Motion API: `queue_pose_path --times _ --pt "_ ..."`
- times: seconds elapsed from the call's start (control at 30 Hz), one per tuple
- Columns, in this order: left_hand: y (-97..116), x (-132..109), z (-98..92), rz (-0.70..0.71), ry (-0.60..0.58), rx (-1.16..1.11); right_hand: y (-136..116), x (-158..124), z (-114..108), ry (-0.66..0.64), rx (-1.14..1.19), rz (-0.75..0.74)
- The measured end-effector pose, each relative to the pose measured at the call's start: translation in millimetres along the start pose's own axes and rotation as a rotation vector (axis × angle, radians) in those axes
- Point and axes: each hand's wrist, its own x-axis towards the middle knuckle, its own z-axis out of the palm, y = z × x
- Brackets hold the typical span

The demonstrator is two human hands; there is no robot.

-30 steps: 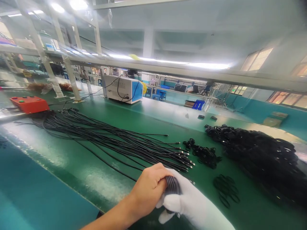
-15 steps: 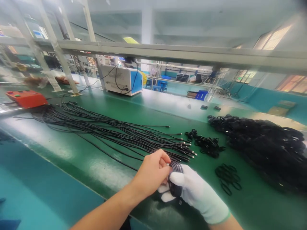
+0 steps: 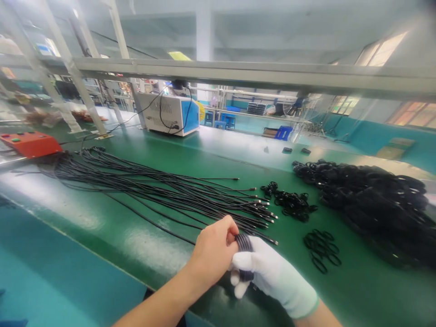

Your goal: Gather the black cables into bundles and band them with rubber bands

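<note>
A black cable [image 3: 244, 244] is wound into a tight coil between my two hands, low over the front of the green bench. My right hand [image 3: 269, 268], in a white glove, grips the coil with its thumb across the near side and fingers beneath. Bare, my left hand [image 3: 216, 243] pinches at the coil's left side; its fingertips are partly hidden behind it. Just beyond lies a bundle of long straight black cables [image 3: 163, 181], their metal plug ends pointing right. Small black bands [image 3: 294, 204] sit in a heap to the right, with several looser bands [image 3: 322, 247] nearer me.
A large pile of coiled black cables [image 3: 368, 200] covers the bench's right side. An orange-red control box [image 3: 30, 144] stands at the left, and a white and blue machine [image 3: 163, 113] at the back. A metal rail [image 3: 238, 72] crosses above the bench [image 3: 102, 218].
Both hands have shifted slightly left with the coil, and the right hand has turned it a little. Another plug end now shows beside the glove. The whole view has moved slightly.
</note>
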Motion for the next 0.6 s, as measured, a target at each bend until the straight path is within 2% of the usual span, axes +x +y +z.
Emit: queue_pose_path --times 0.1,0.3,0.6 --pt "0.7 -4.8 -1.4 0.051 0.019 0.012 4.1 0.4 -0.7 -0.015 0.055 0.013" --pt "-7.1 -4.7 3.1 0.065 0.087 -0.001 8.0 2.2 3.2 -0.022 0.098 -0.007" --pt "-6.4 3.1 8.0 0.019 0.04 -0.089 3.6 3.9 4.9 0.06 0.105 0.024"
